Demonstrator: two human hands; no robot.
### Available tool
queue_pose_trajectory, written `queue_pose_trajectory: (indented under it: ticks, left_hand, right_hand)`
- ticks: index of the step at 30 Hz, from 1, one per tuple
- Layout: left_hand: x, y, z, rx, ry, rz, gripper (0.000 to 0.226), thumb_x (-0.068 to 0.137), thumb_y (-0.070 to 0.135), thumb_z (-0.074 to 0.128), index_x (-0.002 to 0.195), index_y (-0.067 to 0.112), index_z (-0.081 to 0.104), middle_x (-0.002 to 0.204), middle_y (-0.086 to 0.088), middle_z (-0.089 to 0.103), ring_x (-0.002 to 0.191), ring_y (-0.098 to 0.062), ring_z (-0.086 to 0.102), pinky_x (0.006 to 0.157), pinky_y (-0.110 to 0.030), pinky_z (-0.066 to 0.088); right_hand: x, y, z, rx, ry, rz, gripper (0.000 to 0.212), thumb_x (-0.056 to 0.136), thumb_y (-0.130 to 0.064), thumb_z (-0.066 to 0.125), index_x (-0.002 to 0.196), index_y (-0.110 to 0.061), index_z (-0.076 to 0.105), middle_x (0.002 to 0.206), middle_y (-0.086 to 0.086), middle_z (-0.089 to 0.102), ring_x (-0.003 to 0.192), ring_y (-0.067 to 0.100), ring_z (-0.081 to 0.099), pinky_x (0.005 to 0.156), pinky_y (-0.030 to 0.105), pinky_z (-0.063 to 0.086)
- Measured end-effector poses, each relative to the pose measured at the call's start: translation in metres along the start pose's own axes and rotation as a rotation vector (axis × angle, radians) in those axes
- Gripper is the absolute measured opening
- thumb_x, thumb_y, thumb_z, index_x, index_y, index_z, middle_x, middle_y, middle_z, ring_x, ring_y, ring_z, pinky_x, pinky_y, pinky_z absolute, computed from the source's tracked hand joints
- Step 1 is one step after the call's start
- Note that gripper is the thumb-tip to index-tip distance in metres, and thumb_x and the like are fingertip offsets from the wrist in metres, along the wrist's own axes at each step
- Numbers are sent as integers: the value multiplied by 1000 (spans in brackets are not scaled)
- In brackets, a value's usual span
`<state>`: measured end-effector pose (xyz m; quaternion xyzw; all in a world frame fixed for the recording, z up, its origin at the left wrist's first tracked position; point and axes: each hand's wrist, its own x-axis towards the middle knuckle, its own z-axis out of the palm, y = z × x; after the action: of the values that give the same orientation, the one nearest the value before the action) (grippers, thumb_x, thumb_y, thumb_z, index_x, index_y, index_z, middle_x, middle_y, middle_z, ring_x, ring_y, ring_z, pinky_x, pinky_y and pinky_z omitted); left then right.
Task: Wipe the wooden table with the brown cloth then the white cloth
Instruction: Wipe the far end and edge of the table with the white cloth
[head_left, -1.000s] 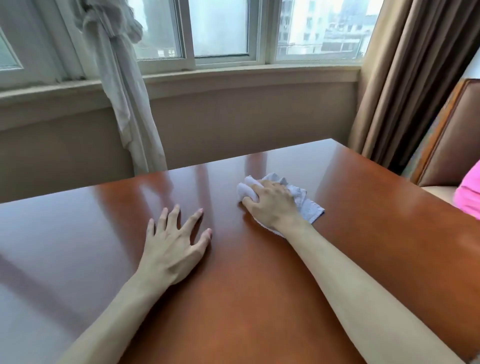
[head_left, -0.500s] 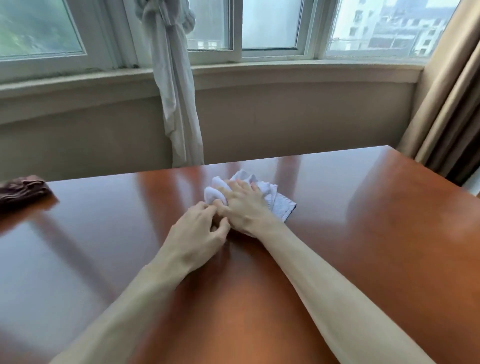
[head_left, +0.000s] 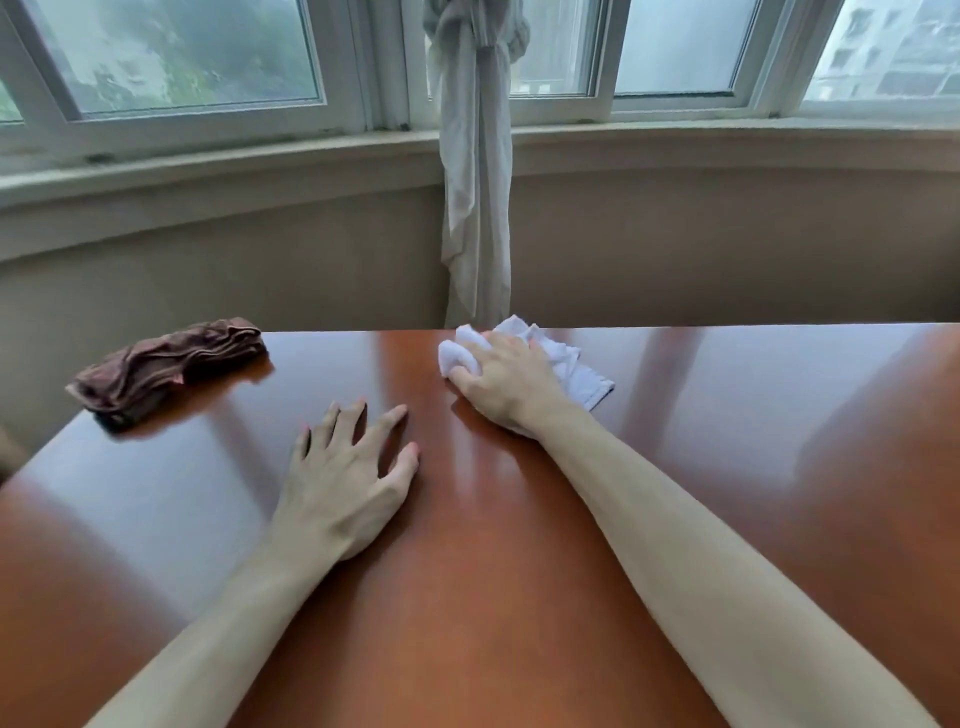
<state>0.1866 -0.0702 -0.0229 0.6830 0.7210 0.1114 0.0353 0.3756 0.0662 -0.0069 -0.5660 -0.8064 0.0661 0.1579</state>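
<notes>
So the right hand is sitting on top of the white cloth, fingers curled over the bunched-up front part and gripping it, pressing it down onto the wooden table close to the far edge. A flat corner of the cloth is sticking out to the right of the wrist, lying on the wood.

The left hand is resting palm down on the tabletop, fingers spread and pretty much straight, not holding anything. It's sitting nearer the camera than the right hand and a bit to the left, apart from the white cloth.

The brown cloth is lying crumpled in a long heap at the far left corner of the table, well apart from both hands, nobody touching it.

The tabletop is glossy reddish-brown and is reflecting the windows in pale streaks. Behind the table a knotted white curtain is hanging down in front of the sill.

As for brands or writing, I'm not making out any readable text on the cloths or anything else.
</notes>
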Motion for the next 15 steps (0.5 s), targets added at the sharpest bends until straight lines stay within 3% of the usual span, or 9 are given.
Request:
queue_pose_trajectory:
  ticks: [5,9,12,15]
  left_hand:
    - [-1,-3,3,-2,13,4,72,85,69,12,153,47,20,165,1,17,154,-22,7,124,-45,6]
    - [-2,-3,3,-5,-27,-6,67,90,68,17,154,48,17,167,3,11,154,-21,2,125,-44,3]
    - [1,-5,-2,-91,-48,-33,60,94,63,30,152,48,28,166,4,17,154,-19,7,125,-43,4]
    - [-1,-9,-13,-267,-36,-33,66,87,57,32,149,37,43,162,-1,30,152,-21,19,124,-43,10]
  right_hand:
    - [63,29,2,-90,6,107,38,89,-53,29,103,-29,55,102,5,62,106,33,56,102,51,33]
    - [52,25,7,-30,40,67,32,88,-50,26,99,-33,50,100,-2,62,102,29,54,96,50,34]
    - [3,7,2,24,1,-19,34,90,-47,27,117,-36,45,113,-4,61,113,28,51,103,57,33]
    - [-65,-20,-6,43,-76,-118,47,93,-41,31,139,-35,40,135,-1,55,131,25,43,115,53,23]
